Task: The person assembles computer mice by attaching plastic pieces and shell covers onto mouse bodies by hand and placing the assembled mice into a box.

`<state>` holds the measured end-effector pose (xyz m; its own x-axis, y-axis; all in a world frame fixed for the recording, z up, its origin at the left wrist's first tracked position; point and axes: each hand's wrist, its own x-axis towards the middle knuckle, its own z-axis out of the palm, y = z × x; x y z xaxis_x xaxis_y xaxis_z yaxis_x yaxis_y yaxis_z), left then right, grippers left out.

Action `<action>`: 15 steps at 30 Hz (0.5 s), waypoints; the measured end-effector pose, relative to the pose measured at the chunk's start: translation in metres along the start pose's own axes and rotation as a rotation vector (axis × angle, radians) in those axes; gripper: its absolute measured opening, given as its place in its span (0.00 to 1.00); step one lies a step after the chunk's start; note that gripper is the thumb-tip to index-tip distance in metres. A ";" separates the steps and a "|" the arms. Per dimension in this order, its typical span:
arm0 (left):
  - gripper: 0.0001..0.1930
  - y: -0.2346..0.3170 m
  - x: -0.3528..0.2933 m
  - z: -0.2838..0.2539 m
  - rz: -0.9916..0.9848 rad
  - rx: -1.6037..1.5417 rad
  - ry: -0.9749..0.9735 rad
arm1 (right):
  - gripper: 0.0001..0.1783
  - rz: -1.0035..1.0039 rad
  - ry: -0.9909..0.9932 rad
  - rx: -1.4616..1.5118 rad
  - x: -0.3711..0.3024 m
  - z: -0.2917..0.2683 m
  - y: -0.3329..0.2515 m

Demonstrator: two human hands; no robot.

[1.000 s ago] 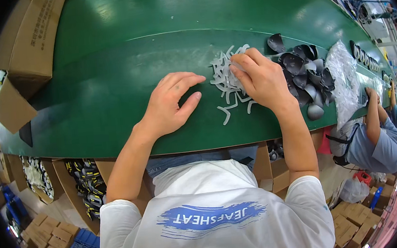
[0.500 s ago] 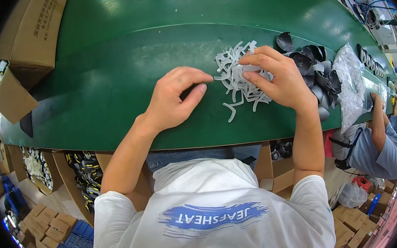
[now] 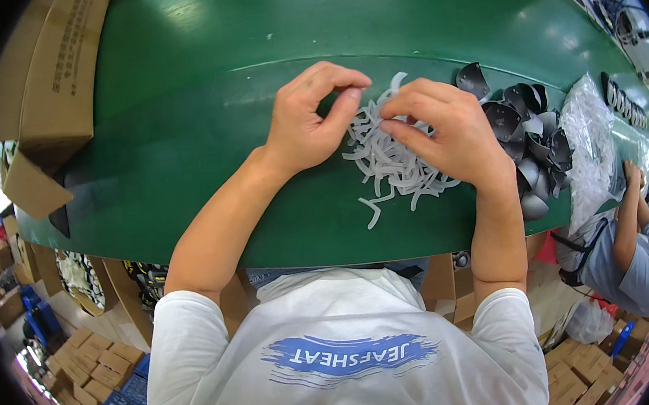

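1. Green covers the whole desk [image 3: 180,138], and brown boxes [image 3: 44,80] stand at its left end.
2. White strips [image 3: 391,166] lie in a messy pile near the front edge of the desk, between the two hands and partly under the right one.
3. Left hand [image 3: 306,123] is curled at the pile's left side, thumb and finger tips pinched close together. I cannot tell if it holds a strip.
4. Right hand [image 3: 450,134] rests on top of the pile, fingers bent down, pinching at the strips.
5. Dark cups [image 3: 527,131] sit just right of that hand, next to a clear bag [image 3: 589,141].
6. Another person [image 3: 638,252] works far right.
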<state>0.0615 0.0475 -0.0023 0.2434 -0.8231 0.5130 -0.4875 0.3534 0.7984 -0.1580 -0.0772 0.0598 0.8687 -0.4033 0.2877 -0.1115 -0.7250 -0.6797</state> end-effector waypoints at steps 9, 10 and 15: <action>0.09 -0.002 0.003 0.002 -0.202 -0.047 -0.091 | 0.10 -0.135 -0.007 -0.124 -0.003 -0.010 0.013; 0.09 -0.001 0.004 0.003 -0.203 -0.050 -0.098 | 0.10 -0.135 -0.009 -0.121 -0.003 -0.012 0.011; 0.08 -0.002 0.004 0.003 -0.165 -0.028 -0.096 | 0.16 -0.115 -0.089 -0.095 -0.003 -0.014 0.003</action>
<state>0.0610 0.0425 -0.0032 0.2361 -0.9091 0.3432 -0.4239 0.2215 0.8782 -0.1672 -0.0857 0.0663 0.9172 -0.2668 0.2959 -0.0506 -0.8148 -0.5776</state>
